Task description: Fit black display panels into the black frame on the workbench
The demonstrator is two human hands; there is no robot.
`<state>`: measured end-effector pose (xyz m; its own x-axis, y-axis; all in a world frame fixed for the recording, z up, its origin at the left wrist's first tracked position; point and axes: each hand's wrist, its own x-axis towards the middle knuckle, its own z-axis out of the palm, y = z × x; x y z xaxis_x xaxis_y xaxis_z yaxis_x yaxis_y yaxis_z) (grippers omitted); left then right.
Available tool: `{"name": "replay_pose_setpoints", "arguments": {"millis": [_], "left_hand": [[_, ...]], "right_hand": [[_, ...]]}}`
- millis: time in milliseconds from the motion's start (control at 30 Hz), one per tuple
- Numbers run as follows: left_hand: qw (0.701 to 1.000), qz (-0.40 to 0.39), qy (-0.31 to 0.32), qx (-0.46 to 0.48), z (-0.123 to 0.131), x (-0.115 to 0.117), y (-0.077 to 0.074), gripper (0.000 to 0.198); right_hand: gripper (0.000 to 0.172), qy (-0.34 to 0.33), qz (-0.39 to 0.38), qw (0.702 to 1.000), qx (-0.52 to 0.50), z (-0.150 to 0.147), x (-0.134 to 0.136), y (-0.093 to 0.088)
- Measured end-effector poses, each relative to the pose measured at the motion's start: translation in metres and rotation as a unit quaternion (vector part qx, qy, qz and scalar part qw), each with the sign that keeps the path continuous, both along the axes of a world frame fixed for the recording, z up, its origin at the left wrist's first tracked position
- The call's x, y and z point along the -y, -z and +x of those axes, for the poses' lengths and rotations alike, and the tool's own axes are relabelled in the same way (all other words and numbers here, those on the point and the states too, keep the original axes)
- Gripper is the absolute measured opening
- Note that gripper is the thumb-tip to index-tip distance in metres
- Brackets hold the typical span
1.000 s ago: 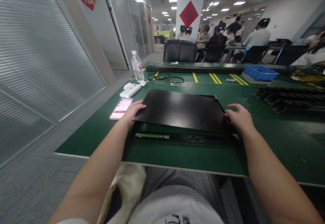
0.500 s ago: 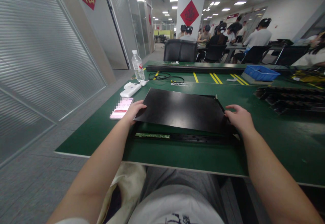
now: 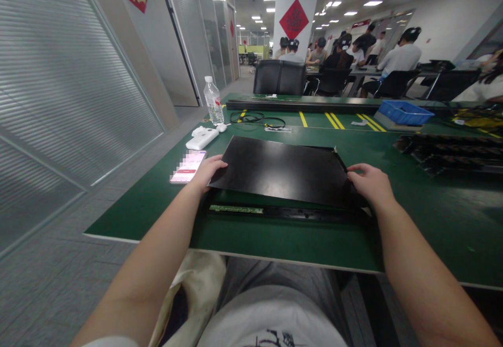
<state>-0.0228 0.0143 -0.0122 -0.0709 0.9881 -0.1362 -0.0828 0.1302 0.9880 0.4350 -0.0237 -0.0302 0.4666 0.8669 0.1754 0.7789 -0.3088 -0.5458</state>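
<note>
Over the green desk (image 3: 436,226), left hand (image 3: 207,174) has fingers clamped on the left edge of the black panel (image 3: 281,171), right hand (image 3: 370,183) touches its right edge, grip unclear; uneven support could let it slip onto the circuit strip (image 3: 236,209).

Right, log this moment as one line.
left hand: holding black panel, left edge | right hand: at panel's right edge | green strip: on panel's near side

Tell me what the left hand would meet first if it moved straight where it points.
Most likely the black panel, whose left edge the left hand touches; exact depth is unclear.
</note>
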Motion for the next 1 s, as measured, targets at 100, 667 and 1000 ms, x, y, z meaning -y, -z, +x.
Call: {"name": "replay_pose_setpoints", "arguments": {"millis": [100, 667, 1000], "left_hand": [[1.000, -0.008, 0.010, -0.008, -0.0009, 0.0002, 0.0009, 0.039], [1.000, -0.008, -0.007, -0.019, -0.0003, 0.0015, 0.0008, 0.070], [0.999, -0.015, -0.025, -0.040, 0.0041, 0.0042, -0.0065, 0.059]], "right_hand": [[0.025, -0.003, -0.005, 1.000, 0.008, -0.0002, 0.0001, -0.0003], [0.023, -0.002, -0.010, 1.000, -0.014, 0.0041, -0.0028, 0.0023], [0.024, -0.006, -0.026, 1.000, -0.012, 0.0026, -0.0013, 0.0008]]}}
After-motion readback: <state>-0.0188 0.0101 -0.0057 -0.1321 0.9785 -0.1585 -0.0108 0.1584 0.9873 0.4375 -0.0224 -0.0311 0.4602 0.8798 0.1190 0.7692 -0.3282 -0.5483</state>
